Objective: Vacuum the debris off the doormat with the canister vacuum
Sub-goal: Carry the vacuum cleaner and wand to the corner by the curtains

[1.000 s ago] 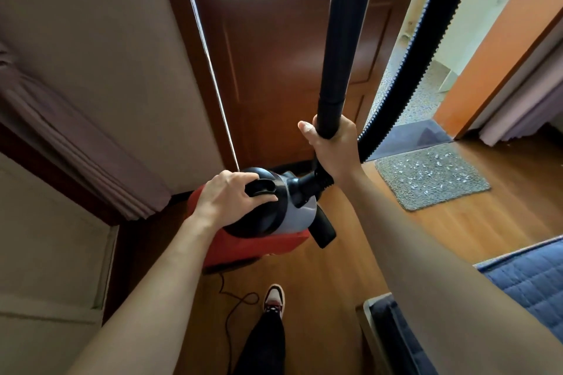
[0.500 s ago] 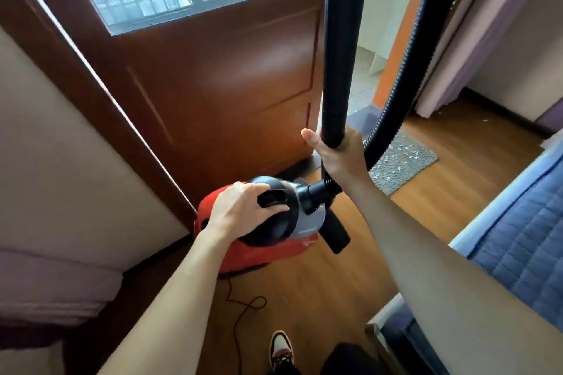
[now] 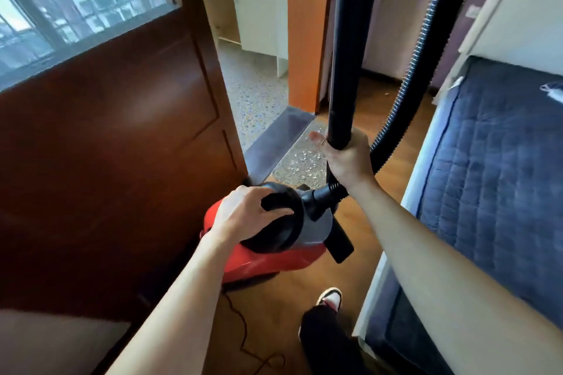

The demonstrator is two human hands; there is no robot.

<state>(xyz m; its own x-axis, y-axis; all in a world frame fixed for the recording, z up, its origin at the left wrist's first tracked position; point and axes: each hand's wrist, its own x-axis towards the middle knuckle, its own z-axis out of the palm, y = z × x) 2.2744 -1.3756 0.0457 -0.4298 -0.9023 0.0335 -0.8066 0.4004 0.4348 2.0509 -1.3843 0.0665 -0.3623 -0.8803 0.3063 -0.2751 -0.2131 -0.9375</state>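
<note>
While the left hand (image 3: pixel 243 218) grips the canister vacuum (image 3: pixel 274 262), the right hand (image 3: pixel 345 161) clasps its black wand (image 3: pixel 345 39).

Left hand (image 3: pixel 243 216) low, fingers (image 3: pixel 262 193) curled round vacuum handle (image 3: pixel 275 200); right hand (image 3: pixel 347 161) grips wand (image 3: pixel 347 39) higher (thumb out).

There is one red canister vacuum (image 3: pixel 268 256), with one rigid wand (image 3: pixel 347 55), one ribbed hose (image 3: pixel 426 49) and one power cord (image 3: pixel 241 332). One doormat (image 3: pixel 289 173) carries debris (image 3: pixel 306 161) in bits too many and too blurred to count. Two hands show, the left hand (image 3: pixel 243 216) and the right hand (image 3: pixel 347 161). There is also one shoe (image 3: pixel 330 298), one door (image 3: pixel 115 146) and one mattress (image 3: pixel 493 167).
</note>
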